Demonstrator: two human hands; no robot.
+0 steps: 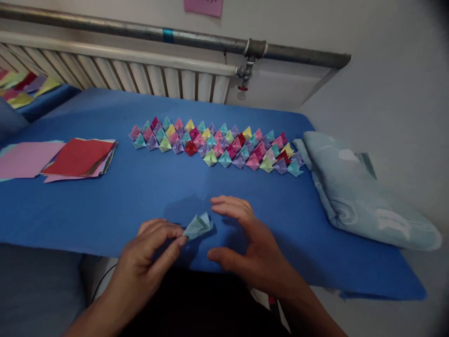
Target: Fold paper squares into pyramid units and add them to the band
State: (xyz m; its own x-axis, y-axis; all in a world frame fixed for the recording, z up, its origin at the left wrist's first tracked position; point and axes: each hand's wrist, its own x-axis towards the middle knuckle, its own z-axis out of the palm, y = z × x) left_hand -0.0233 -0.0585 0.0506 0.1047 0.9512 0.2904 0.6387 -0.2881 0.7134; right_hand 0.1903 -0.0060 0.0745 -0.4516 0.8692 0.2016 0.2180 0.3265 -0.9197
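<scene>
Near the front edge of the blue table cover point(140, 187), a folded light-blue paper piece point(199, 225) is pinched at its left end between the thumb and index finger of my left hand point(150, 252). My right hand point(250, 238) is just to the right of the paper, thumb and fingers spread apart, not touching it. Beyond both hands, rows of small folded paper pieces point(224, 158) in several colours stand packed together.
Pink sheets point(30, 159) and a stack topped with red paper point(82, 157) lie at the left. A folded light-blue blanket point(365, 201) sits at the right. A radiator point(154, 77) and a metal pipe point(122, 29) run along the back wall.
</scene>
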